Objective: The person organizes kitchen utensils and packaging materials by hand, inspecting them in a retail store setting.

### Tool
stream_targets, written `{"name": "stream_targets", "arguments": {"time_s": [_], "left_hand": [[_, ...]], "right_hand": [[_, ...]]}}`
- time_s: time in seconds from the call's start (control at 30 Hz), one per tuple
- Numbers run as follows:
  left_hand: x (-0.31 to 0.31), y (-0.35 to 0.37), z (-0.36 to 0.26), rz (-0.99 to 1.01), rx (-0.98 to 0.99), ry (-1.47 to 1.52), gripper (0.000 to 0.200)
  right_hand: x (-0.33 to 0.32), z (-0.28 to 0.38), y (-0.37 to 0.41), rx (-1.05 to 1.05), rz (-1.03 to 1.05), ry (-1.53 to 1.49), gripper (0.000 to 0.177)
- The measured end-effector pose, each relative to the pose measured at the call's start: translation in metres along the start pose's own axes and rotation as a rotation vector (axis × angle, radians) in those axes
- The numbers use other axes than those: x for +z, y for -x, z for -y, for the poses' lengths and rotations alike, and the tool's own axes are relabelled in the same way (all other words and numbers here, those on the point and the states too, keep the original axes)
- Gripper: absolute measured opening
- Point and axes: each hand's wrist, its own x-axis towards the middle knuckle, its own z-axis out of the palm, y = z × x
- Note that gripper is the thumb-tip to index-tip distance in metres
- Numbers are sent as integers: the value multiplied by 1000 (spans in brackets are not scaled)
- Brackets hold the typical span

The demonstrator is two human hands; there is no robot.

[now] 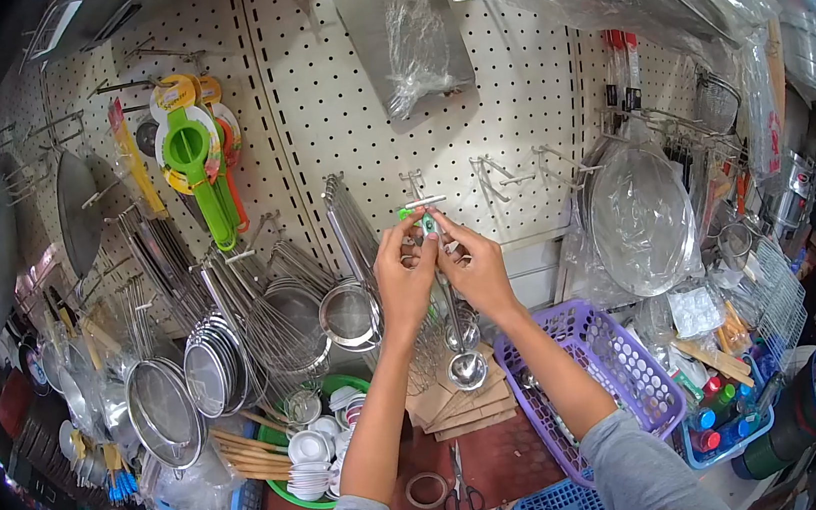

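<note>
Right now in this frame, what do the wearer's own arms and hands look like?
Both the left hand and right hand are ungloved. The forearms are bare, with no watch or bracelet visible. Plain grey sleeves end around the elbows.

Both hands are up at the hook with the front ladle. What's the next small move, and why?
Probably ease the front ladle's handle top along the hook: the fingertips of the left hand and right hand meet there, and the bowl hangs below. I can't tell whether it's already threaded.
</note>
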Motion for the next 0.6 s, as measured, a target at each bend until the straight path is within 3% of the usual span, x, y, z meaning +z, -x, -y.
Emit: {"name": "stream_targets", "arguments": {"time_s": [0.53, 0.6], "left_hand": [[3, -6, 32, 7, -39, 49, 38], [3, -7, 37, 2, -24, 9, 37]], "right_hand": [[2, -11, -2, 98, 40, 38, 57], [5, -22, -4, 30, 13, 70, 57]]}}
